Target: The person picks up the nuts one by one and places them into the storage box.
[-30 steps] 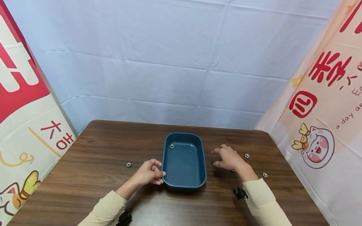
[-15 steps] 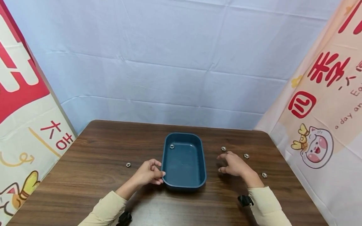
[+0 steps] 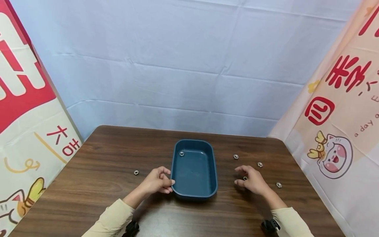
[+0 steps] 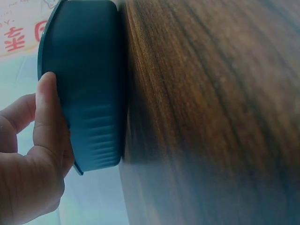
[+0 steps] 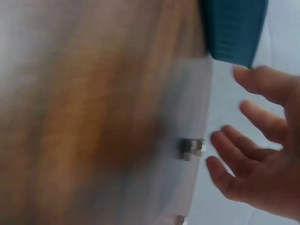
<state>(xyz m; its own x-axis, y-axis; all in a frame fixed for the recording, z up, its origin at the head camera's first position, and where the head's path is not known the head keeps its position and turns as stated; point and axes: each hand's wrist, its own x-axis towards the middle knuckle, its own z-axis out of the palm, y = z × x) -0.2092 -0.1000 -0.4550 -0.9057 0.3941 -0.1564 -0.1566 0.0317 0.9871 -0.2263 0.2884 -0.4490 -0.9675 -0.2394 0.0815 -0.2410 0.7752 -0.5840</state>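
A dark blue plastic box point(image 3: 193, 197) stands on the table, with one metal nut point(image 3: 182, 153) in its far left corner. My left hand point(image 3: 160, 181) pinches the box's near left rim, thumb over the edge; the left wrist view shows the fingers against the wall point(image 4: 91, 93). To the right of the box, my right hand point(image 3: 251, 179) reaches over the table, thumb and fingers apart. Another nut point(image 3: 245, 178) shows in the gap between them, and I see no contact with it. In the right wrist view the fingers point(image 5: 229, 154) are spread and hold nothing.
Loose nuts lie on the brown wooden table point(image 3: 207, 223): one at the back right point(image 3: 236, 157), two more farther right point(image 3: 260, 164) point(image 3: 279, 185), and a nut point(image 3: 136, 172) left of the box. A pale cloth point(image 3: 177, 82) hangs behind the table, with printed cloths at both sides.
My right hand has drawn back to the right and toward me, away from the box. The back right nut has come into view from behind it. My left hand has stayed on the rim.
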